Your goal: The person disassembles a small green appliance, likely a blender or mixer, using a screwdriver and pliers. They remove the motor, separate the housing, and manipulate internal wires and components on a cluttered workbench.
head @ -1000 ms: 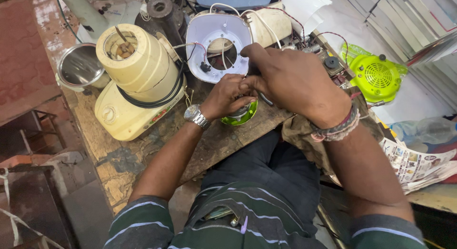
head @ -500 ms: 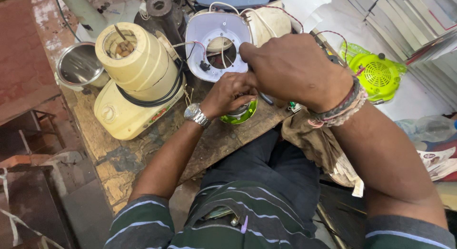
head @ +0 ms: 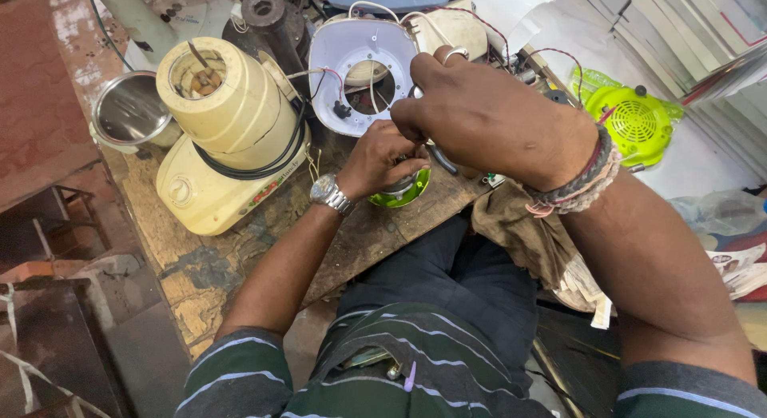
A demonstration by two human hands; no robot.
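Observation:
My left hand (head: pixel 375 158) presses down on a small round part with a bright green rim (head: pixel 403 193) on the worn wooden bench (head: pixel 240 250). Above it, my right hand (head: pixel 487 118) grips a dark-handled tool (head: pixel 435 154) whose tip is hidden between my hands. Just behind them lies a white appliance housing (head: pixel 359 74), open side up, with a round hole and red and white wires. My left wrist bears a metal watch, my right wrist has braided bands.
A cream mixer base with a jar on top (head: pixel 224 138) stands at the left, a steel cup (head: pixel 132 110) beyond it. A green vented cover (head: pixel 635 122) lies at the right. A brown rag (head: pixel 519 226) hangs off the bench edge by my lap.
My right hand has risen and shifted toward the white housing, with its forearm now nearer the camera. My left hand stays on the green-rimmed part.

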